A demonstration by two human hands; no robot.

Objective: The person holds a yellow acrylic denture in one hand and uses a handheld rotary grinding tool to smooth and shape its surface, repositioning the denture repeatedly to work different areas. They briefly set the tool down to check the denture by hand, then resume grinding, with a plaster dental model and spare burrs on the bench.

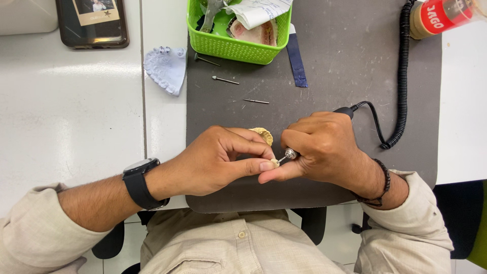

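My left hand (218, 160) grips a small yellowish plaster dental cast (264, 134); most of it is hidden behind the fingers. My right hand (324, 147) holds a rotary handpiece (290, 153) with a silver tip. Its thin bit touches the cast piece pinched at my left thumb. A black coiled cord (402, 76) runs from the handpiece up to the far right. Both hands work over a dark grey mat (345, 61).
A green basket (228, 46) with tools and paper stands at the mat's far edge. Loose burs (224, 79) and a blue strip (296, 63) lie on the mat. A white dental cast (166, 68), a phone (92, 23) and a red-labelled container (441, 16) sit on the white table.
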